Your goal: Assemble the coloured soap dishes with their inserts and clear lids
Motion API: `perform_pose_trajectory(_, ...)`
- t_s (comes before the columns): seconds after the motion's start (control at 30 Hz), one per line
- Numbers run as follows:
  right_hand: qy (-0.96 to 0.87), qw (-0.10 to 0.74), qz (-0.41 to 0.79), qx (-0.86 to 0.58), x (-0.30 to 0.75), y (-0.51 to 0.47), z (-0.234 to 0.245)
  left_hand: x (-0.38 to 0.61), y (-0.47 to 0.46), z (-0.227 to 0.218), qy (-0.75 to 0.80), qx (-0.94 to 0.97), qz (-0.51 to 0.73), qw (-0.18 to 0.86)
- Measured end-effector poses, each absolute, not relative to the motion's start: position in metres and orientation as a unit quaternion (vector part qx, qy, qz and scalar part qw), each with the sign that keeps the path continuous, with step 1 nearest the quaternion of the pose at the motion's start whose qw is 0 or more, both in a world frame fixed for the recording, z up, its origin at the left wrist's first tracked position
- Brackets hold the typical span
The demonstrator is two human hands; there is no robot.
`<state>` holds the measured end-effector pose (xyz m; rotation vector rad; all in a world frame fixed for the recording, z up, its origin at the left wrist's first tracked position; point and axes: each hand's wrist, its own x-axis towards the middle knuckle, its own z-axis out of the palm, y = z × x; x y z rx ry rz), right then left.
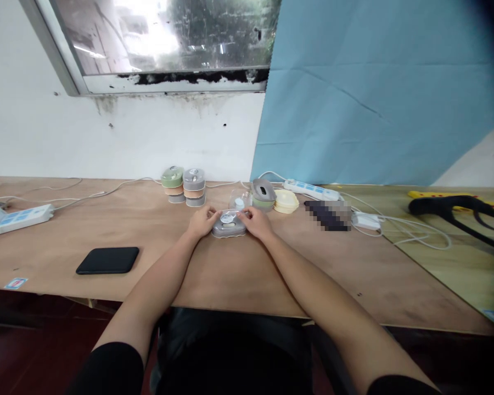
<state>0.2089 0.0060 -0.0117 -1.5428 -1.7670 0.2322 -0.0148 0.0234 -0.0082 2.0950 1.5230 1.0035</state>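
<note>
A small grey lidded container point(229, 225) sits on the wooden table point(239, 274) in front of me. My left hand point(203, 220) grips its left side with curled fingers. My right hand point(255, 221) grips its right side, fingers bent over the lid's edge. Just behind it stand a clear round piece point(239, 199), a grey-lidded green container point(263, 194) and a stack of pale yellow lids point(286, 201). Two stacks of round containers point(184, 186) stand further left.
A black phone point(107, 260) lies at the left. White power strips lie at the far left point(16, 218) and at the back point(312, 190), with cables and a white charger point(366, 221). A black and yellow tool point(456, 206) rests at the right.
</note>
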Motion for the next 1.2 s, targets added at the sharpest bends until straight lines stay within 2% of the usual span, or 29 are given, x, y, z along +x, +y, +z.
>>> perform_pose_trajectory(0.4, -0.69, 0.357, 0.117, -0.618, 0.2113, 0.0136, -0.0154, -0.0145, 0.0293, -0.0093, 0.569, 0.729, 0.322, 0.2)
perform_pose_trajectory(1.2, -0.679, 0.382, 0.205, -0.592, 0.215, 0.0147, -0.0161, -0.0157, 0.0329, -0.009, 0.568, 0.707, 0.338, 0.251)
